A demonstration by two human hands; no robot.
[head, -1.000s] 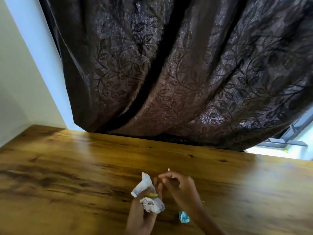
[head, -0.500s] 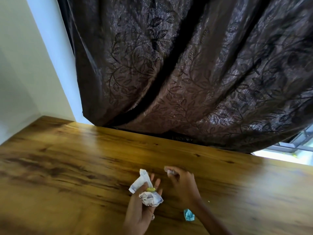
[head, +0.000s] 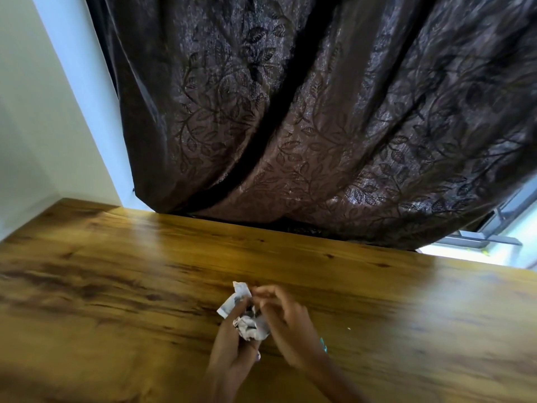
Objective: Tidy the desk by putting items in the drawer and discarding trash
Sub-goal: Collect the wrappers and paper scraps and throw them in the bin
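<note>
My left hand [head: 229, 349] holds a bunch of crumpled white paper scraps [head: 250, 327] just above the wooden desk [head: 116, 286], low in the middle of the view. One flatter white scrap [head: 235, 298] sticks up from its fingers. My right hand [head: 287, 321] is blurred and lies against the paper bunch from the right, its fingers curled at the top of the bunch. A small light-blue scrap [head: 323, 344] lies on the desk, mostly hidden behind my right wrist.
A dark brown leaf-patterned curtain [head: 319, 126] hangs along the desk's far edge. A pale wall [head: 43, 112] stands at the left, and a window frame [head: 494, 237] shows at the far right. A tiny yellowish crumb [head: 349, 328] lies right of my hands.
My right hand has moved left from the desk to the paper bunch in my left hand. The yellow bit seen on the bunch is now hidden. The view shifted slightly.
</note>
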